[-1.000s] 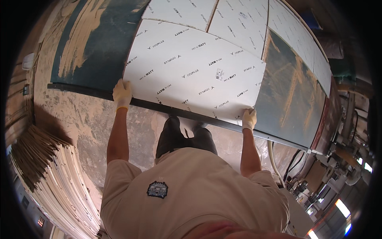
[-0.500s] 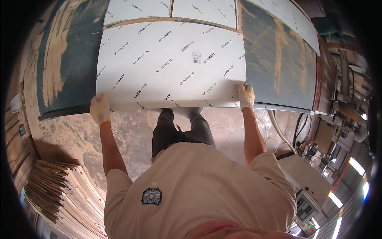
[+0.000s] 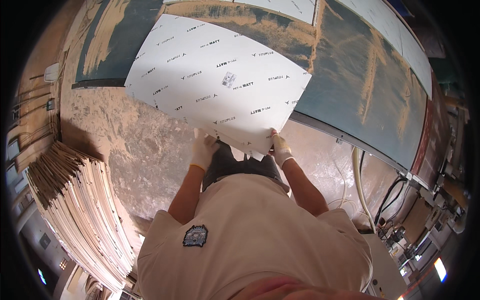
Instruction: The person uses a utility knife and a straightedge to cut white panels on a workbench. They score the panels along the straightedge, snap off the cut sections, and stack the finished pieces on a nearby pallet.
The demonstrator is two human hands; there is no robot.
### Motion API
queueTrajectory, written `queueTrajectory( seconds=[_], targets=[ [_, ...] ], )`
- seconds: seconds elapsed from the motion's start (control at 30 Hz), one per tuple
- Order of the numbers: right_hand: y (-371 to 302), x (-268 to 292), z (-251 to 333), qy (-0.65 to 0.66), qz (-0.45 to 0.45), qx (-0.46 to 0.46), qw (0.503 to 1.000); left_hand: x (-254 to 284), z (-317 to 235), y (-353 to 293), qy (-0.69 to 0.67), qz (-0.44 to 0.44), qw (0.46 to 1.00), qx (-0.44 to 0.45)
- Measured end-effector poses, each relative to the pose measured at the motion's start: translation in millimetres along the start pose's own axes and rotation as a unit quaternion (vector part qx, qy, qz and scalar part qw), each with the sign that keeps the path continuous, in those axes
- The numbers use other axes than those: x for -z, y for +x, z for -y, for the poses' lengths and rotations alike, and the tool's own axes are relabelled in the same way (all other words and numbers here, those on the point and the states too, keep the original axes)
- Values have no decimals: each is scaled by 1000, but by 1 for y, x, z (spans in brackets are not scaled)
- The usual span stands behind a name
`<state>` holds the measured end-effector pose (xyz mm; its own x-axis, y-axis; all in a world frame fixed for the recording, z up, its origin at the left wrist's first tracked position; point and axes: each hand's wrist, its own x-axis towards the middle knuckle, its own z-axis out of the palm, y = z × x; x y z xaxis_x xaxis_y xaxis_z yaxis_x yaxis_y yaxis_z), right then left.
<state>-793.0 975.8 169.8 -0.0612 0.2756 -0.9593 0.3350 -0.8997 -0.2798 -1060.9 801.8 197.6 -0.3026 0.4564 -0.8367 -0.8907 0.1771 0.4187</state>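
Note:
A white board (image 3: 200, 80) with printed film and a small label is tilted at an angle in front of me, its near part past the front edge of the dark work table (image 3: 360, 110). My left hand (image 3: 202, 147), in a pale knit glove, grips the board's near long edge from below, with its fingertips partly hidden. At the near right corner, my gloved right hand (image 3: 281, 148) is closed round the edge, thumb on top. Sawdust (image 3: 255, 25) covers the table behind the board.
More white boards (image 3: 285, 6) lie at the far side of the table. A tall stack of thin strips (image 3: 82, 215) stands on the floor at left. Hoses and cables (image 3: 357, 180) hang at the right, near machine parts (image 3: 400, 235). The table's metal edge (image 3: 350, 140) runs along its front.
The board has come toward me off its place on the table and turned clockwise, baring sawdust behind it. My hands have moved closer together and nearer my body.

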Motion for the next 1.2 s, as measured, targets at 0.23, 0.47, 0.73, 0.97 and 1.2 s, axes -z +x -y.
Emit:
queueTrajectory(
  seconds=[0.23,0.47,0.73,0.97,1.2],
  targets=[
    [-80,-15,-24,-526,196,228,796,35,84,-28,-15,-176,970,-167],
    [-54,-12,43,-581,-67,389,712,153,78,-131,110,-202,970,-81],
    [-51,-74,-146,-396,141,294,859,313,197,-248,147,-295,932,-153],
    [-164,-175,-287,-551,141,209,795,465,319,-388,-9,-275,952,-133],
    [-242,-368,-564,-828,234,148,488,676,499,-523,-338,-228,905,-118]
  ],
)
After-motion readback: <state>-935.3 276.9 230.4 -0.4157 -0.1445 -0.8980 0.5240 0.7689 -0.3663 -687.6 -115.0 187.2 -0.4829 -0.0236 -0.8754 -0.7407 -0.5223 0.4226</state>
